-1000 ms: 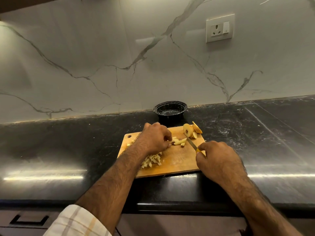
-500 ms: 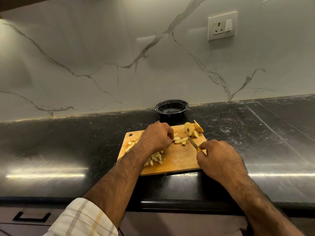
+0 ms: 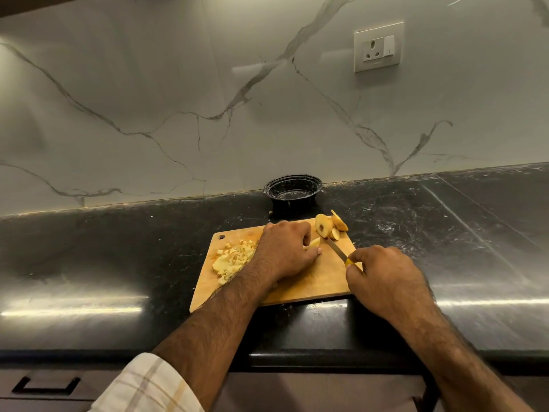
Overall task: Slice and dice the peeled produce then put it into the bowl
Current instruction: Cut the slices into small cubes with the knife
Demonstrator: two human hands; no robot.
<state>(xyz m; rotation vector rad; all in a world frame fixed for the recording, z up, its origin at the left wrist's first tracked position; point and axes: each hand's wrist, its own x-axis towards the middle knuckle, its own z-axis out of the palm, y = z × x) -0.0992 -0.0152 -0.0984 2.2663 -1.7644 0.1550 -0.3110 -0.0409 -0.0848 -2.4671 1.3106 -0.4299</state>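
Left hand point(image 3: 285, 251) pins a produce piece point(image 3: 314, 242) on the cutting board point(image 3: 312, 283). Right hand point(image 3: 383, 278) grips the knife point(image 3: 337, 249). Diced pile point(image 3: 233, 260) lies left; slices point(image 3: 329, 226) and the bowl point(image 3: 292, 191) lie behind.

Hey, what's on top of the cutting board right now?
On the cutting board: diced pieces, slices, the knife. The left hand covers most of one pale piece.

The room is dim, with a warm yellow tint. Soft light falls from above onto the pale marble wall with grey veins point(image 3: 178, 99), brightest near the top left. The shiny black stone desk point(image 3: 89, 263) shows two long white streaks of glare, one on the left and one on the right. Its front edge lies in deep shadow. Straight lines bend near the picture's edges. The checked cloth sleeve point(image 3: 142, 385) at the bottom looks soft and blurry.
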